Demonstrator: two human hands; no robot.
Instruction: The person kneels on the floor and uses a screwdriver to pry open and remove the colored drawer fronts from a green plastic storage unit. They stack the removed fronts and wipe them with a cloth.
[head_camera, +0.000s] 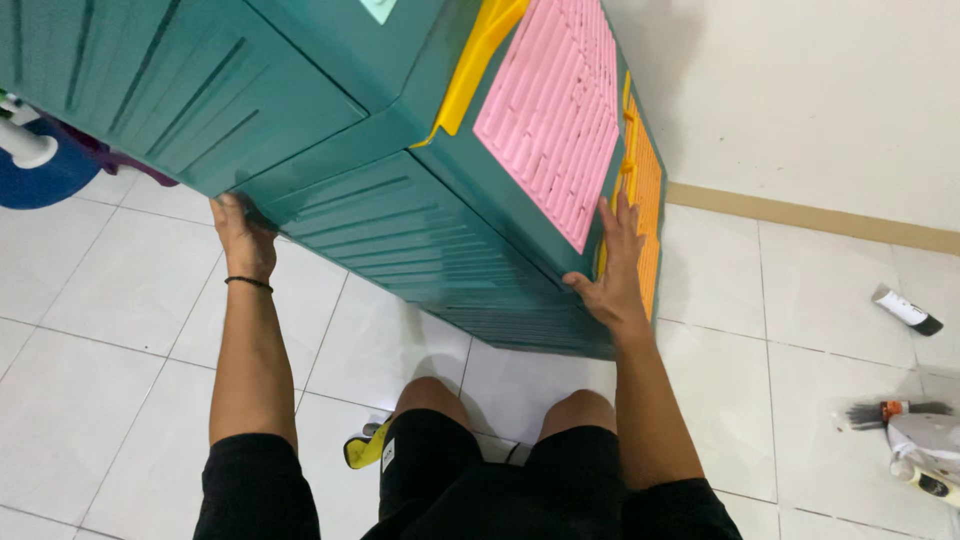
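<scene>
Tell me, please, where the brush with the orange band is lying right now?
In the head view the brush lies on the white tiled floor at the far right, just above a white tube and right of the person's right hand.

The green plastic cabinet (400, 200) runs off the top and left edges of the view, so its full height and upper end cannot be seen, and the pale sticker (380, 8) on it is cut to a sliver. The left hand's (243, 235) fingertips are tucked out of sight under the cabinet's lower edge. A blue round object (40, 170) at the left edge is mostly hidden behind the cabinet, a small yellow item (366, 447) is partly covered by the person's knee, and the tube (925, 465) at the right edge is cut off.
</scene>
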